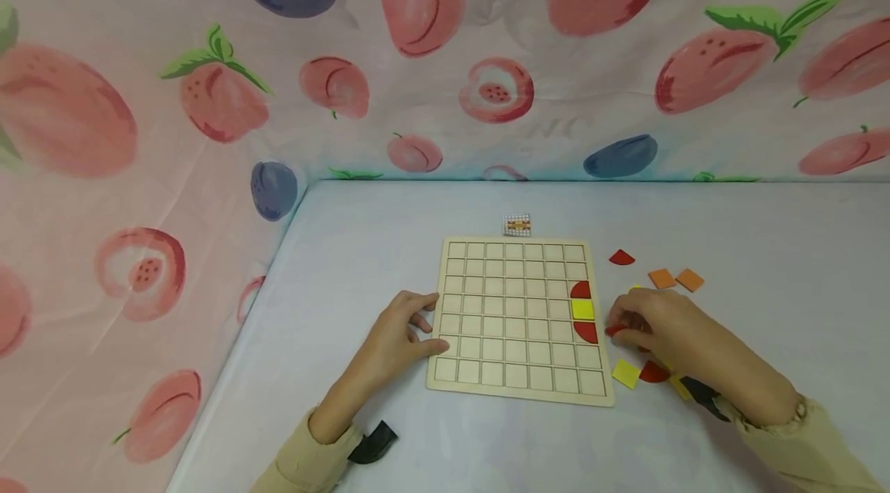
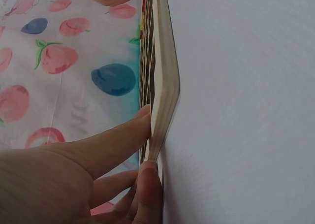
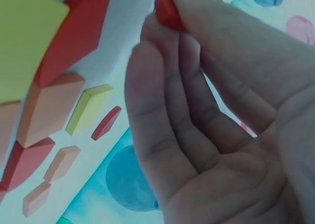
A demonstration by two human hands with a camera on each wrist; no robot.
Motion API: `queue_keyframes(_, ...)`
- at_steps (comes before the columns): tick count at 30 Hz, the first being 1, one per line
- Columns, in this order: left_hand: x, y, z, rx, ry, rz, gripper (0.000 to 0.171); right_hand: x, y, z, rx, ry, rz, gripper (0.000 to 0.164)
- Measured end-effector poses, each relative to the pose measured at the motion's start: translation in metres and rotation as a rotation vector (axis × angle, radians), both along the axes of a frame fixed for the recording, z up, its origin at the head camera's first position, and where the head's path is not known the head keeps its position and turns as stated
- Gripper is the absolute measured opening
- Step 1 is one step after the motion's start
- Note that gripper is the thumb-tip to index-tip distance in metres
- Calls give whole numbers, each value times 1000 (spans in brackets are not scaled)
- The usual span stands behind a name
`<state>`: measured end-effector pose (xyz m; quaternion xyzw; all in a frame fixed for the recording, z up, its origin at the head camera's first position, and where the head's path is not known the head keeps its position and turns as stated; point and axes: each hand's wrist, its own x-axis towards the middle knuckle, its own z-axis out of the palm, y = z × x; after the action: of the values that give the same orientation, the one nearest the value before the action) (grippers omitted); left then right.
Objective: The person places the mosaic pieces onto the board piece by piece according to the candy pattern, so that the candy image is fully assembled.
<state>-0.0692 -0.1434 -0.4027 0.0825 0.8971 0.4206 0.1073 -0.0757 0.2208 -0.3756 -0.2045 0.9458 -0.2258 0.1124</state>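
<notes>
A light wooden grid board (image 1: pixel 514 307) lies on the white table. Its right column holds a yellow square (image 1: pixel 582 310) between two red fan-shaped pieces, the upper (image 1: pixel 581 290) and lower (image 1: pixel 586 332). At the board's left edge, my left hand (image 1: pixel 399 334) rests its thumb (image 2: pixel 133 128) on the top face, with a curled finger (image 2: pixel 148 184) against the side. Just right of the board, my right hand (image 1: pixel 657 327) pinches a small red piece (image 3: pixel 168 10) between thumb and fingertips. Most of that piece is hidden by the fingers.
Around my right hand lie loose pieces: a red fan-shaped piece (image 1: pixel 622 257), orange squares (image 1: pixel 690 280), a yellow square (image 1: pixel 626 373) and another red piece (image 1: pixel 654 372). A small printed pattern card (image 1: pixel 518 225) sits behind the board. Fruit-print cloth (image 1: pixel 417 114) hangs at the back and left.
</notes>
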Motion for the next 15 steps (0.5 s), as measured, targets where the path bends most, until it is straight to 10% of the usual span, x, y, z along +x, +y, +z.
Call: queue_keyframes(15, 0, 0, -1, 2, -4, 4, 68, -11, -7, 6, -73, 265, 48, 19)
